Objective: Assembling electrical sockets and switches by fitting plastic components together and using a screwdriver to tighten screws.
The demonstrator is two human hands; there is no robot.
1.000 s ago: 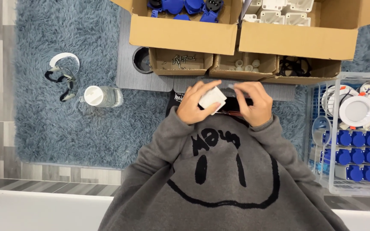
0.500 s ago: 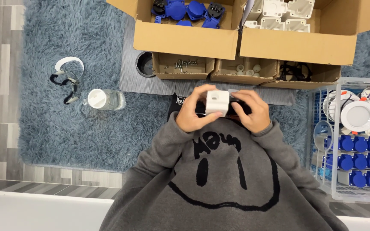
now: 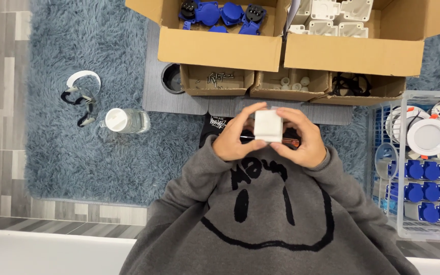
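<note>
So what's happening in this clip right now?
A person in a grey sweatshirt holds a small white plastic box up in front of them, the left hand and right hand both gripping it. Beyond the hands, open cardboard boxes hold blue socket parts and white housings. A clear crate to the person's right holds more blue parts. A capped bottle lies on the blue rug.

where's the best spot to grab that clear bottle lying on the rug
Grip the clear bottle around the middle of its body, coming down from above. It lies on its side on the blue rug, white cap to the left, so the round body faces up with bare rug either side for fingers.
</note>
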